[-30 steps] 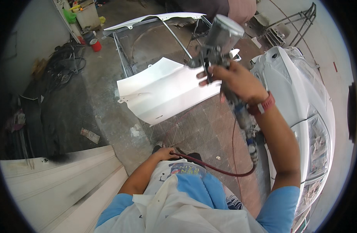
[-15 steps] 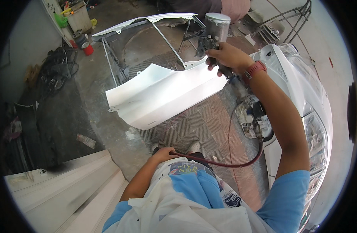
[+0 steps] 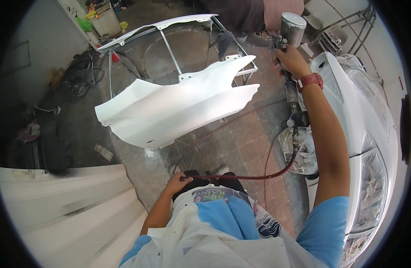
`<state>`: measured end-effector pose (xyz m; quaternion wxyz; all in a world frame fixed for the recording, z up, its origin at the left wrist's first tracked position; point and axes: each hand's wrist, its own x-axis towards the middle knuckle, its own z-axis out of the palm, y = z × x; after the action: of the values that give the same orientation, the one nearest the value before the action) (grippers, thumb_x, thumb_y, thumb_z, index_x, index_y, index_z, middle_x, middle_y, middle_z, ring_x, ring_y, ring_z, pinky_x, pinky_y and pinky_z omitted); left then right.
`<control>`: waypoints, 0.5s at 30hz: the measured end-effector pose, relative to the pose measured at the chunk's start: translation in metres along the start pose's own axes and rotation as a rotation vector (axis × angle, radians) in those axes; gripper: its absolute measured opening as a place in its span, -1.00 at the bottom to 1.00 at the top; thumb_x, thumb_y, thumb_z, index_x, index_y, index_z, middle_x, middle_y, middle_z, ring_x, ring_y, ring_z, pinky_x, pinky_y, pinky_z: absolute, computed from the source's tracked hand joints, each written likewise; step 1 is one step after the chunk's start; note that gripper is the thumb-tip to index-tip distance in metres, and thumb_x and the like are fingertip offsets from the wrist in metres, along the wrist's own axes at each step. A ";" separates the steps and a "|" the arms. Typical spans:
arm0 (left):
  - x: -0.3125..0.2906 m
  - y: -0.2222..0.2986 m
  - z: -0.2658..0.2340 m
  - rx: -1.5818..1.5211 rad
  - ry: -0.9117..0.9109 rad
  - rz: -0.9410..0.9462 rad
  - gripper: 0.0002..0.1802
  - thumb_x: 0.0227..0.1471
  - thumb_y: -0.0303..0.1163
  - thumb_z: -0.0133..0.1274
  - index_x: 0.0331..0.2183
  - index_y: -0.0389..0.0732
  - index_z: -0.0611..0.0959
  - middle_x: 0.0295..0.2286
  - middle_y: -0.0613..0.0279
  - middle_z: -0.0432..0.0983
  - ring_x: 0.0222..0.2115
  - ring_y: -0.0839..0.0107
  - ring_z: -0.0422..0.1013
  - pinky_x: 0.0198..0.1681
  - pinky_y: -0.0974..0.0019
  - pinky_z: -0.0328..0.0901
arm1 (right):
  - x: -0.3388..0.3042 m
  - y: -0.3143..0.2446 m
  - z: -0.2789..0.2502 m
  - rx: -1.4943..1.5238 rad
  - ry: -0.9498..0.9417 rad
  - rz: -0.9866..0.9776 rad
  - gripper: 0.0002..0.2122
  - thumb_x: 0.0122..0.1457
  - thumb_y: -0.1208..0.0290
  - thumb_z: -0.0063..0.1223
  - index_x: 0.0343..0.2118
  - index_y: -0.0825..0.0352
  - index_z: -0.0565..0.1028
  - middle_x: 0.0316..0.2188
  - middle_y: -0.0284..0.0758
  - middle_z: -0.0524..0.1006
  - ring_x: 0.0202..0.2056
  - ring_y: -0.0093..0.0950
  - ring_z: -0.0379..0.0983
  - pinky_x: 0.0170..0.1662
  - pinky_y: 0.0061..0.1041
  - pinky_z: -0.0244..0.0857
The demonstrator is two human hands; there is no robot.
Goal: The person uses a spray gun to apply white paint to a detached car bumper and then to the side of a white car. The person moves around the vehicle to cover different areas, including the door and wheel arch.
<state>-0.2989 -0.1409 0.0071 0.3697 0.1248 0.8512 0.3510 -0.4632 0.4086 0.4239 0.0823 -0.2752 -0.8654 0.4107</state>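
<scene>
My right hand [image 3: 294, 61] is wrapped round the grip of a paint spray gun [image 3: 279, 43], arm stretched forward and right. On top of the gun sits a metal paint cup [image 3: 293, 30]. Below the hand hang a regulator and fittings [image 3: 296, 119], which lead into a dark red air hose [image 3: 254, 177]. Near my waist, my left hand [image 3: 177, 182] is closed round that hose. A white car fender [image 3: 178, 107] rests on a metal stand [image 3: 170, 51], left of the gun and apart from it. Another white panel [image 3: 160, 22] lies along the stand's far side.
At the right stands a white car [image 3: 370, 111] with paper and film over parts of it. Ribbed white panels [image 3: 76, 201] lie at lower left. Dark cables and scraps [image 3: 82, 73] lie on the left floor. A metal frame [image 3: 348, 27] leans at the far right.
My right hand has carried the spray gun right and slightly away, off the fender's right end. My left hand has shifted a little left with the hose. The view has shifted.
</scene>
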 end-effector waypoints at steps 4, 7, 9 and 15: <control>-0.003 0.044 0.037 0.015 0.256 -0.074 -0.30 0.00 0.24 0.44 -0.34 -0.33 0.77 -0.36 -0.10 0.71 -0.27 -0.02 0.63 -0.12 0.00 0.47 | -0.032 0.040 -0.003 0.086 -0.068 -0.125 -0.70 0.40 0.24 0.11 -0.12 0.47 0.57 -0.41 -0.25 0.66 -0.55 -0.49 0.56 -0.54 -0.38 0.50; -0.002 0.056 0.049 -0.035 0.343 -0.154 -0.28 -0.02 0.24 0.45 -0.38 -0.36 0.76 -0.42 -0.11 0.71 -0.35 -0.03 0.63 -0.20 0.03 0.47 | -0.068 0.036 0.020 0.154 -0.287 -0.165 -0.66 0.41 0.21 0.14 -0.10 0.48 0.57 -0.44 -0.23 0.67 -0.60 -0.49 0.55 -0.55 -0.40 0.48; -0.001 0.054 0.053 -0.049 0.365 -0.197 -0.26 -0.03 0.25 0.46 -0.40 -0.38 0.75 -0.44 -0.12 0.71 -0.39 -0.01 0.63 -0.25 0.05 0.47 | -0.096 0.027 0.045 0.258 -0.418 -0.227 -0.67 0.45 0.20 0.11 -0.25 0.43 0.63 -0.48 -0.32 0.67 -0.64 -0.59 0.49 -0.57 -0.53 0.42; -0.003 0.019 0.047 0.013 0.351 -0.224 -0.29 -0.02 0.26 0.47 -0.40 -0.33 0.78 -0.50 0.03 0.67 -0.45 0.27 0.57 -0.30 0.17 0.41 | -0.140 0.006 0.091 0.532 -0.659 -0.289 -0.65 0.44 0.24 0.12 0.08 0.44 0.56 -0.43 -0.29 0.64 -0.56 -0.55 0.55 -0.55 -0.52 0.50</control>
<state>-0.2635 -0.1050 -0.0008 0.2516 -0.0312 0.9133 0.3187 -0.3769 0.2748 0.3724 -0.0733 0.0247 -0.7393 0.6689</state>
